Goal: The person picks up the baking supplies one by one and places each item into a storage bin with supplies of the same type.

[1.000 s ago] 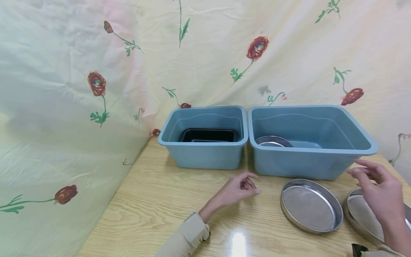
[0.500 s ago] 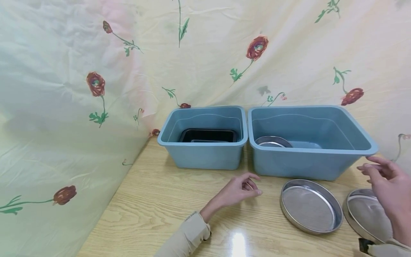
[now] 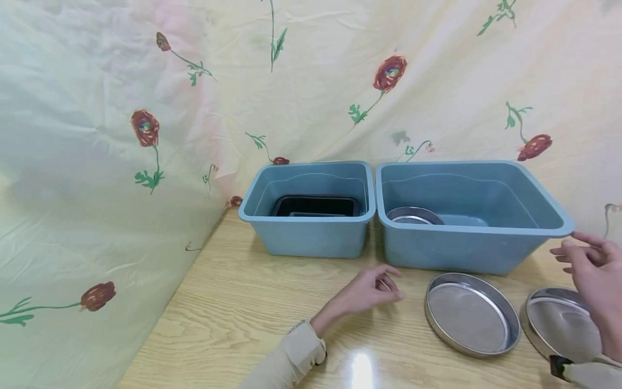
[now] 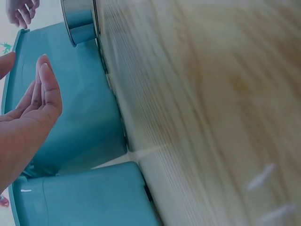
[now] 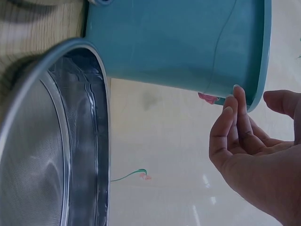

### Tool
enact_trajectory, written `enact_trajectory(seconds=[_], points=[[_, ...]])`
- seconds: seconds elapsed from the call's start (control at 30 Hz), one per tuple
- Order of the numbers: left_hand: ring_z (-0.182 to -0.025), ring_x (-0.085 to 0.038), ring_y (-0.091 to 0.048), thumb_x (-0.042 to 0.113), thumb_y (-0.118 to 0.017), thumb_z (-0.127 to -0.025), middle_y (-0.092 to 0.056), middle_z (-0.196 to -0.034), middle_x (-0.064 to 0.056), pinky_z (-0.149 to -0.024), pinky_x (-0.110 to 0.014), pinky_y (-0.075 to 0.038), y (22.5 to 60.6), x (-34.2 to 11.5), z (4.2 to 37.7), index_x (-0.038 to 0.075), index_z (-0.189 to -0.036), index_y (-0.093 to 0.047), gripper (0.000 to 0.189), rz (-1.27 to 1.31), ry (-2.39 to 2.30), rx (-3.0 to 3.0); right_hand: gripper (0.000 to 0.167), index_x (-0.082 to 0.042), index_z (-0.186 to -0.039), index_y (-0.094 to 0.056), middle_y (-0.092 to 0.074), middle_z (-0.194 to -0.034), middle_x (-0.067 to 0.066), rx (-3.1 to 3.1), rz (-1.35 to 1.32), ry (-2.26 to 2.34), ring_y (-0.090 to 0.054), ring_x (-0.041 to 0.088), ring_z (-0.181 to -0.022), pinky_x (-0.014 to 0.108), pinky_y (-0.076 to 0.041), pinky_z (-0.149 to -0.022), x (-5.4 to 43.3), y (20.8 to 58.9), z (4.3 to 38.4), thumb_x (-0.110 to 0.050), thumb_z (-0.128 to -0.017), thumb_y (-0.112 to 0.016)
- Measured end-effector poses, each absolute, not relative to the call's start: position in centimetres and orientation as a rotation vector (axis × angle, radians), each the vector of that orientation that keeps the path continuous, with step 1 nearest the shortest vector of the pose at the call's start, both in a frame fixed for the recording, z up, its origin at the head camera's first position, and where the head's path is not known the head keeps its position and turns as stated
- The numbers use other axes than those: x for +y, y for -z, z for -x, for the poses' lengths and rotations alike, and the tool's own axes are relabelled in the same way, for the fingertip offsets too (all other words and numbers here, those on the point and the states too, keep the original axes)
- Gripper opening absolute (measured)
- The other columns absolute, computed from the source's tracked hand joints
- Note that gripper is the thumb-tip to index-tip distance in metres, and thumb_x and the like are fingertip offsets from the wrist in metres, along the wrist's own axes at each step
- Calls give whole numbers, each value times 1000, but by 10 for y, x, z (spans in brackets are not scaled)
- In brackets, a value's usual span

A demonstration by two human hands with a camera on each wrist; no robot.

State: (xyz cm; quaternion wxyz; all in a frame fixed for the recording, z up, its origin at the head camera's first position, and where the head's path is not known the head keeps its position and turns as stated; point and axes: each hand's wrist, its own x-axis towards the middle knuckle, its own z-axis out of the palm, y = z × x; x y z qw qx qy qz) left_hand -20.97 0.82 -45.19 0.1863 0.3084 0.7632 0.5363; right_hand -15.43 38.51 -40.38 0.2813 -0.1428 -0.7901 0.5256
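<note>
My left hand [image 3: 366,292] hovers over the table with loosely bent fingers and holds nothing, left of a round metal sieve [image 3: 471,316]. At the far right, my right hand [image 3: 600,275] is raised above a second round sieve [image 3: 559,324], partly covering it. Its fingers are relaxed, with nothing between them, close to the right corner of the larger blue bin [image 3: 452,246]; whether they touch the rim I cannot tell. The right wrist view shows fine mesh in the nearby sieve [image 5: 33,155]. Another round metal sieve-like piece [image 3: 413,212] lies inside the larger bin.
A smaller blue bin [image 3: 311,237] stands left of the larger one, with a black rectangular tray [image 3: 316,204] inside. Both bins stand at the back of the wooden table [image 3: 218,313]. Flower-patterned cloth [image 3: 311,81] hangs behind and to the left.
My right hand has shifted rightward, uncovering more of the right-hand sieve. My left hand has drifted slightly to the right. The bins and sieves stay put.
</note>
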Motion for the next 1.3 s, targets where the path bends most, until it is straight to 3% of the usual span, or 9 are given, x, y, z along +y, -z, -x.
enact_trajectory(seconds=[0.63,0.97,1.13,1.3], points=[[-82,-1,-64,17,-76,-95,-66,-94,11,-76,-20,-55,457,12,204,4,-135,-62,44,-849,-1505,2127,34,-38,-110,-54,-65,-82,-33,-2141,173,-1506,-59,-14,-71,5,-44,-59,407,402,166,-5,-107,-48],[-79,-1,-63,19,-76,-96,-67,-90,12,-70,-19,-53,458,20,211,5,-132,-64,40,-858,-1460,2157,39,-37,-105,-58,-67,-78,-29,-2099,108,-1572,-61,-13,-67,6,-46,-57,422,402,180,1,-105,-49],[-80,-1,-64,17,-76,-96,-67,-90,12,-71,-19,-54,459,23,214,4,-133,-63,41,-859,-1456,2141,38,-40,-107,-60,-68,-79,-30,-2124,77,-1531,-63,-13,-68,6,-48,-58,440,417,191,-2,-105,-53],[-83,0,-64,17,-75,-96,-66,-91,12,-75,-18,-53,460,28,215,3,-133,-62,42,-860,-1445,2116,45,-42,-104,-61,-68,-78,-28,-2135,75,-1601,-62,-12,-68,5,-46,-59,437,407,186,2,-103,-54]])
